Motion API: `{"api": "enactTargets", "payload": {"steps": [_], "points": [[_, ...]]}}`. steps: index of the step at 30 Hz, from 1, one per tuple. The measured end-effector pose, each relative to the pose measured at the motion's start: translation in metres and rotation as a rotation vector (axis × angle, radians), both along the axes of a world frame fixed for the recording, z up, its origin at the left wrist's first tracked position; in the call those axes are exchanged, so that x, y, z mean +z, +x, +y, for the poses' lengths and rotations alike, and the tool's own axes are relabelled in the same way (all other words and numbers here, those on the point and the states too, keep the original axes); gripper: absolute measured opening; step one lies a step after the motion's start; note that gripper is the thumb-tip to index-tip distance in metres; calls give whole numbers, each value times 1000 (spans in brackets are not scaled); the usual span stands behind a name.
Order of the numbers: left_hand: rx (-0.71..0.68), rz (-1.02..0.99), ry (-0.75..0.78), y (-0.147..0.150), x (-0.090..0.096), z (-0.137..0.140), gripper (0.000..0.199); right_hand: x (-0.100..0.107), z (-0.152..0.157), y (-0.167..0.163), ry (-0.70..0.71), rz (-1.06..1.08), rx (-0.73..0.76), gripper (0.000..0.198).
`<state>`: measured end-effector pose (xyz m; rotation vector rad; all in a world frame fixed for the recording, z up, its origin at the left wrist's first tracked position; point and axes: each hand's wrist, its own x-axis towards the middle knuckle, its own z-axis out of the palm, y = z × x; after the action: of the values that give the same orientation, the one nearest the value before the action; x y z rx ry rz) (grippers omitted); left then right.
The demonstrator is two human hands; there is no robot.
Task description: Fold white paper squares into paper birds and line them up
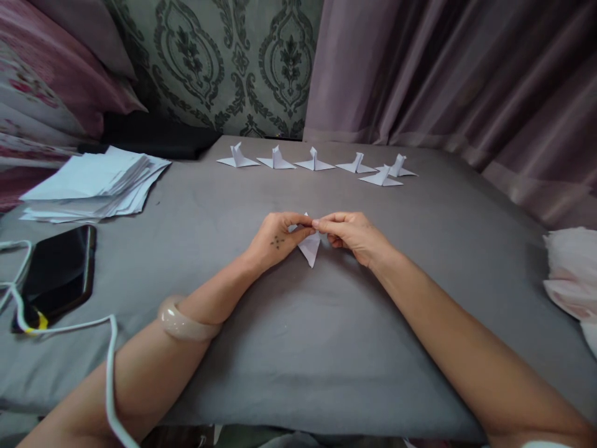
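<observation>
A small folded white paper piece (310, 247) is held over the middle of the grey-covered table, one pointed end toward me. My left hand (282, 235) pinches it from the left between thumb and fingers. From the right, the thumb and forefinger of my right hand (352, 233) close on its upper part, their tips meeting those of the left hand. The fingers hide much of the upper folds. Farther back stand several finished-looking folded paper figures (314, 162) in a row, each with flat pointed wings and an upright middle; two at the right end overlap in view.
At the left lies a stack of white paper (88, 183), with a black phone (60, 267) nearer me. A white cable (111, 367) runs from the phone across my left forearm. Crumpled pale fabric (573, 274) sits at the right edge. Curtains (396, 68) hang behind the table.
</observation>
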<state>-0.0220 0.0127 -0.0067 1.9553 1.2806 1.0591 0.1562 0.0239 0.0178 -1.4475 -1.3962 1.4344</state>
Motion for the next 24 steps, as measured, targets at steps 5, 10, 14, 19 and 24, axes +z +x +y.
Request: {"api": "enactTargets", "payload": {"steps": [5,10,14,19,24], "points": [[20,-10,-19,3,1,-1,15,5,-2,-4,47,-76,-42,18],[4,-10,-4,3,3,-2,17,6,-11,-10,500,-452,3,12],[-11,2,23,4,3,-2,19,8,-16,-11,623,-619,26,13],[-42,33,68,5,5,-3,17,12,-8,-5,371,-501,52,14],[-19,8,77,4,2,-1,14,14,-2,-2,23,-224,19,11]]}}
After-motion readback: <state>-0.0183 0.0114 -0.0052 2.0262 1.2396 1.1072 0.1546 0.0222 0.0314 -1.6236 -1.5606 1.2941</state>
